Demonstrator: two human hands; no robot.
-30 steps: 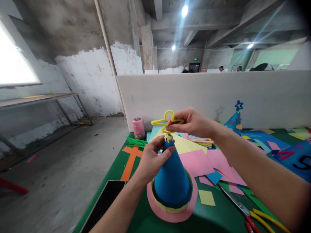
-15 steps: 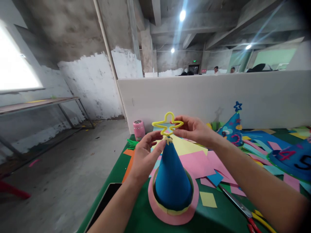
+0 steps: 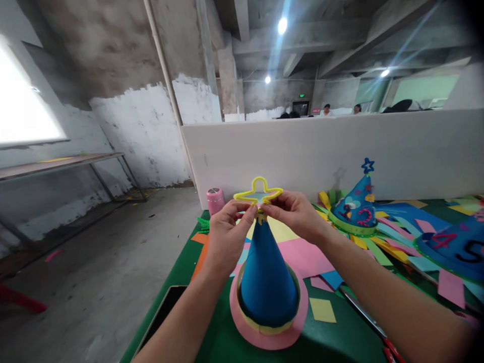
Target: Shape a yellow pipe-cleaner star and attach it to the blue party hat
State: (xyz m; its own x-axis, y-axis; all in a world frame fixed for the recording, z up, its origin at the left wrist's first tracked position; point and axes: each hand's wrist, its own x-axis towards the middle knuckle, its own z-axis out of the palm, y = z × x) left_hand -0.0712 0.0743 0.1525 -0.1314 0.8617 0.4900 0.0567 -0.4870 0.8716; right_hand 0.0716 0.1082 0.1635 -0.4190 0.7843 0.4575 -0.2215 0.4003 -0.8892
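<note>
A yellow pipe-cleaner star (image 3: 259, 178) stands at the tip of a blue paper cone hat (image 3: 267, 277), whose pink brim (image 3: 270, 343) rests on the green table. My left hand (image 3: 230, 232) pinches the star's lower left part between thumb and fingers, close to the yellow fringed collar (image 3: 261, 218) at the cone's peak. From the other side, my right hand (image 3: 300, 214) is closed in a pinch on the star's lower right part. My fingers hide much of the star's base, so I cannot tell how it joins the cone.
Decorated blue hats (image 3: 357, 201) stand at the right among paper scraps. Scissors (image 3: 365, 310) lie by my right forearm, and a dark flat device (image 3: 162, 312) by my left. A pink canister (image 3: 216, 200) is near the white partition (image 3: 321, 156); green pipe cleaners (image 3: 203, 225) lie before it.
My right hand has come down and inward to the star's base, close to my left fingers. The star has shifted slightly left and looks flatter. The hat stays in place.
</note>
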